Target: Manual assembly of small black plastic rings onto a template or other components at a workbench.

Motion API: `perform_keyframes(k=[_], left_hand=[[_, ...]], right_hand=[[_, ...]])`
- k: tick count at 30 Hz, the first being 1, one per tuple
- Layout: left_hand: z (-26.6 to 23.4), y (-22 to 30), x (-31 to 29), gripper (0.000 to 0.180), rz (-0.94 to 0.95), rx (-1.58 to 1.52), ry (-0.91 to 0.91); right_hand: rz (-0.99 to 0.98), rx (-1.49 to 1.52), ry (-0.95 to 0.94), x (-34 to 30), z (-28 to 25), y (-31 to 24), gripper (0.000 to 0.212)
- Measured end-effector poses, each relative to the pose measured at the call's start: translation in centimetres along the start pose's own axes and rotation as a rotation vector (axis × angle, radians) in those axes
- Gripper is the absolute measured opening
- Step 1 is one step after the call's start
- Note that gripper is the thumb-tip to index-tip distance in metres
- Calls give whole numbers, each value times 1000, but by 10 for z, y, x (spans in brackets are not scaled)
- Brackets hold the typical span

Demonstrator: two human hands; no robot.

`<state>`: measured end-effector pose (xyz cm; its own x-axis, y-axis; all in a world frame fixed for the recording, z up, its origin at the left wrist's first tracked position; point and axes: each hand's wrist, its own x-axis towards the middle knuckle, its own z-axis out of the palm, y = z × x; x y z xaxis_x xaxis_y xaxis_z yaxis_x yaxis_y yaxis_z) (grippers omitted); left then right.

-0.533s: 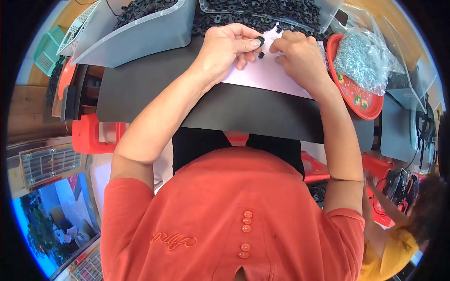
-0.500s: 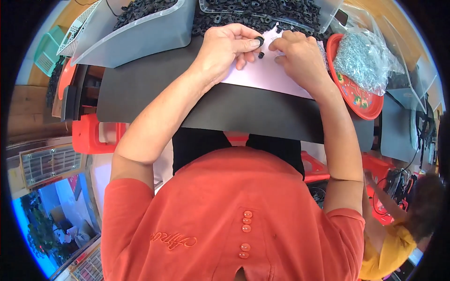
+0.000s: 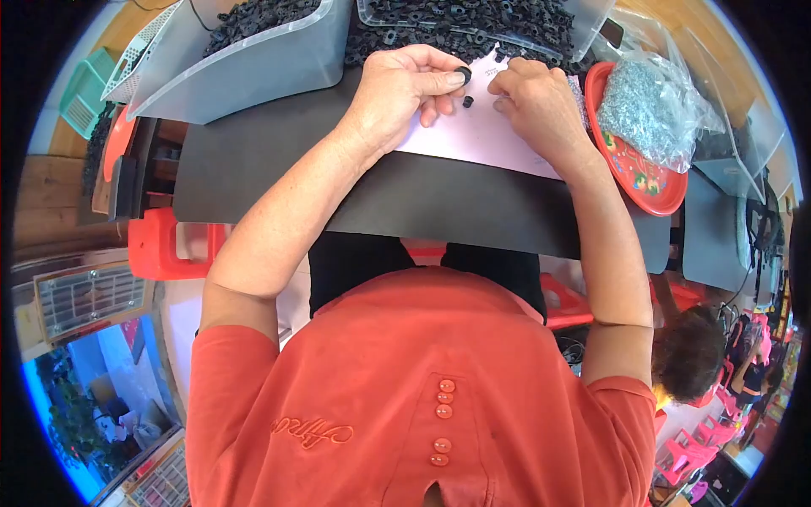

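Between thumb and forefinger of my left hand (image 3: 397, 89) is a small round black plastic part (image 3: 463, 74), with the other fingers curled below. Just to the right, my right hand (image 3: 541, 106) hovers with its fingers bent and thumb drawn in. Whatever its fingertips pinch, if anything, is hidden or too small to name. A second little black piece (image 3: 468, 101) shows between the hands, over a pale pink sheet (image 3: 473, 139) that covers part of the dark table (image 3: 279, 160). Beyond my fingers lies a broad heap of black plastic parts (image 3: 405, 38).
A grey translucent bin (image 3: 270, 84) of black parts stands at the left. To the right, a red oval tray (image 3: 655, 190) carries a clear bag of small silvery pieces (image 3: 650, 110). A red stool (image 3: 156, 245) is at lower left. Another person's head (image 3: 688, 351) appears at lower right.
My hands stay in nearly the same place, with only slight finger shifts. The person at lower right has moved, leaving mainly the head in sight and uncovering pink chairs behind.
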<state>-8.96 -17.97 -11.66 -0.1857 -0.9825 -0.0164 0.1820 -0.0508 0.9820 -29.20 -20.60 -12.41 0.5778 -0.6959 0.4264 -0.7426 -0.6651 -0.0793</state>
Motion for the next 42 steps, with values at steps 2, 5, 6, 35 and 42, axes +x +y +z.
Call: perform_keyframes(k=[2, 5, 6, 35, 42], left_hand=[[0, 0, -1, 12, 10, 4, -11], [1, 2, -2, 13, 9, 18, -10], [1, 2, -1, 13, 9, 17, -9], [0, -1, -3, 12, -5, 34, 24], [0, -3, 0, 11, -9, 39, 17]], right_hand=[[1, -19, -19, 1, 0, 0, 7], [-8, -47, -29, 3, 3, 4, 5], [-19, -54, -21, 3, 4, 5, 4], [-137, -221, 8, 3, 1, 7, 7], [-155, -385, 85, 7, 13, -1, 6]])
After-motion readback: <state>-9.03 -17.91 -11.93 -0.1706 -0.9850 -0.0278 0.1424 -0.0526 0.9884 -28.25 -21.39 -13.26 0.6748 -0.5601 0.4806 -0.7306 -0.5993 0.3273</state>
